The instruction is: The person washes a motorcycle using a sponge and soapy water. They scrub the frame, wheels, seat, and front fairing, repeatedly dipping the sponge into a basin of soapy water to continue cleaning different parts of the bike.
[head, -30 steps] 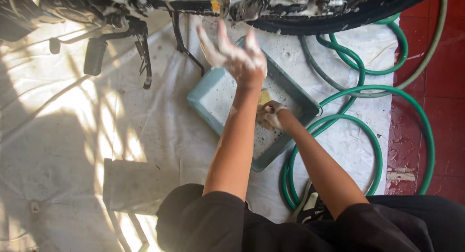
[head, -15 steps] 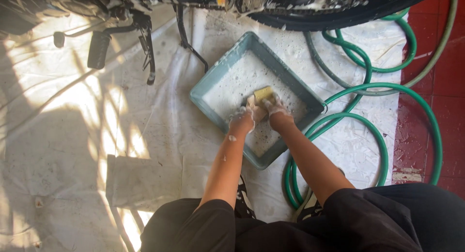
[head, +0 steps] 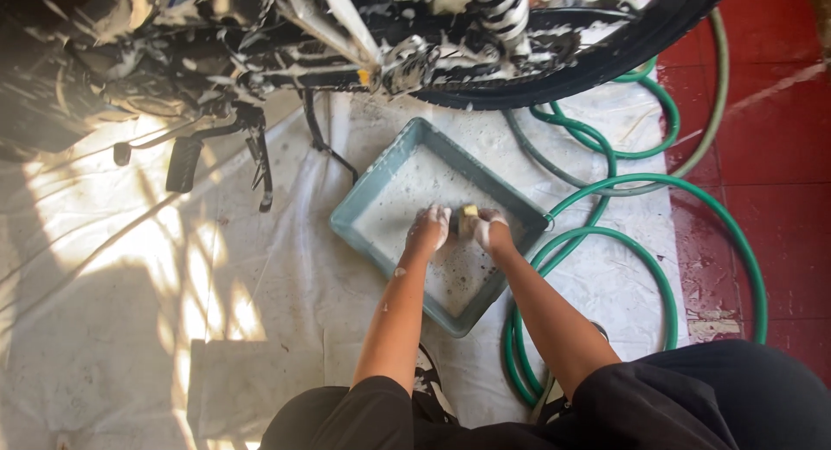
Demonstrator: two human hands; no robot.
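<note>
Both soapy hands, left hand (head: pixel 428 228) and right hand (head: pixel 490 232), closed their grip around a yellow sponge (head: pixel 468 213) inside the sudsy teal tray (head: pixel 372 190), beside a green hose (head: pixel 658 268).

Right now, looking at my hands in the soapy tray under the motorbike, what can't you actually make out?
- Sponge, head view: only a yellow corner shows; both hands and foam cover the rest.
- Left hand and right hand: foam hides the fingers, so each grip is unclear.
- Tray bottom: suds hide it.
- Motorbike: cut off by the top edge.
- Hose: its ends cannot be traced.
</note>
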